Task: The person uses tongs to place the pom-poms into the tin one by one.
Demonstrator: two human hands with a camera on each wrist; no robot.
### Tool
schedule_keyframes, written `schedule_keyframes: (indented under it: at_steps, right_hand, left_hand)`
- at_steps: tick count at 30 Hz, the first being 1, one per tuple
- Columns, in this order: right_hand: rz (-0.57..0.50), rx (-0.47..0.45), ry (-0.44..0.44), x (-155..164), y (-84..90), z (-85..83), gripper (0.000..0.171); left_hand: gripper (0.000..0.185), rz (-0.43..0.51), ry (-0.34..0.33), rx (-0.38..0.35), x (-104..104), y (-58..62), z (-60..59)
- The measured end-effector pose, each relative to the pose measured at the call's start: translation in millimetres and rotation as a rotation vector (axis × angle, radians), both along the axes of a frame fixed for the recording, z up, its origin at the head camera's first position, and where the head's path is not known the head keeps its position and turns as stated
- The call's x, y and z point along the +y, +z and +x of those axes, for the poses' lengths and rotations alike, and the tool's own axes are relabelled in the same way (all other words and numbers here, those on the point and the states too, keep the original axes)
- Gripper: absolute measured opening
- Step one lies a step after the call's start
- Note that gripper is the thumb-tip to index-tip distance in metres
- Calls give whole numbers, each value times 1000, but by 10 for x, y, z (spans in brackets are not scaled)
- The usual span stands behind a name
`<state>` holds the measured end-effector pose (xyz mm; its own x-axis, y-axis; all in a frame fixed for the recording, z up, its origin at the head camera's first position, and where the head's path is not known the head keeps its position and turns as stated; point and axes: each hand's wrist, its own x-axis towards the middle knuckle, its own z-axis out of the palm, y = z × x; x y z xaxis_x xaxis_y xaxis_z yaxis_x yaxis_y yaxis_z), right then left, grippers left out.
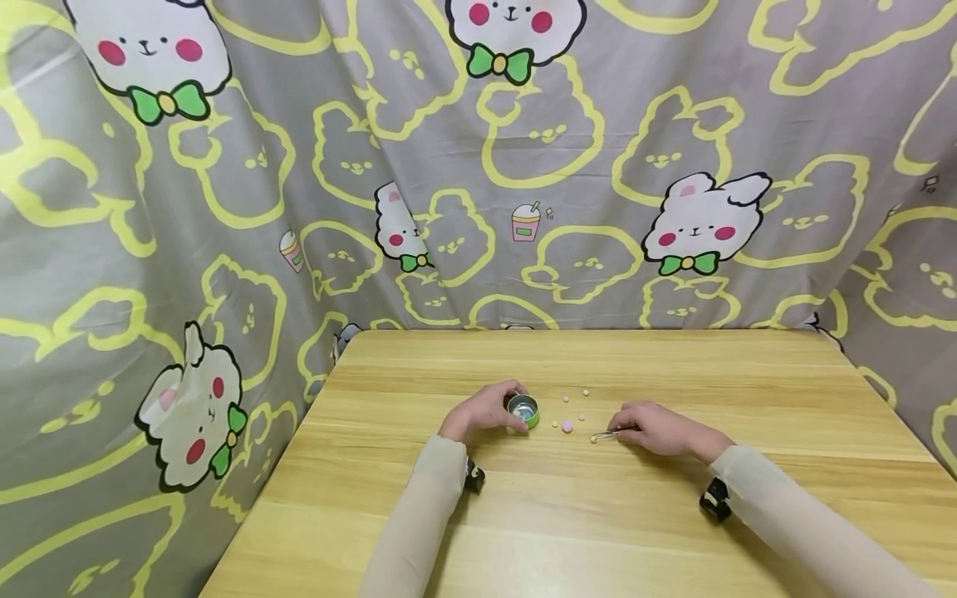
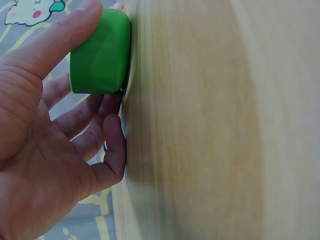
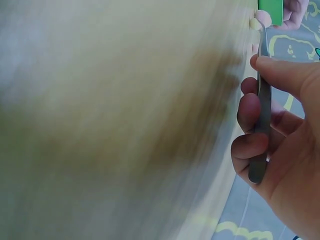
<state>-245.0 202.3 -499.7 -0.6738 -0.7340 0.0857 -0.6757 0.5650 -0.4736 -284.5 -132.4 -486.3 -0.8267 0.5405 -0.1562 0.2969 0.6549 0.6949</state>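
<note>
My left hand (image 1: 489, 407) holds a small round green tin (image 1: 532, 422) with a silvery inside, standing on the table. In the left wrist view the thumb presses the tin's green wall (image 2: 100, 55), with fingers behind it. My right hand (image 1: 661, 428) grips metal tweezers (image 3: 264, 107), thumb on one side and curled fingers on the other. Their curved tip points left, right at a small yellow ball (image 1: 594, 439). Between the hands lie a larger pink ball (image 1: 567, 426), another yellow ball (image 1: 555, 423) and several smaller pale and pink ones.
Everything lies on a light wood table (image 1: 523, 515). A grey curtain (image 1: 449, 149) with yellow outlines and cartoon animals hangs behind the table and along its sides. A dark wrist camera (image 1: 715, 500) is strapped under the right sleeve, and another (image 1: 474, 476) under the left.
</note>
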Motion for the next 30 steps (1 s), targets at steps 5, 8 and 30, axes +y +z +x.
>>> schedule_keyframes:
  at_steps: [5,8,30]
  right_hand:
    - [-20,-4,2,12,-24,-33,14]
    - [-30,-9,0,16,-22,-57,15]
    - [-106,-76,-82,-105,60,-220,17]
  left_hand:
    - [50,6,2,-11,-2,-2,4]
    - [50,8,1,-12,-3,1,4]
    - [50,-13,-3,-1,-7,-41,-12]
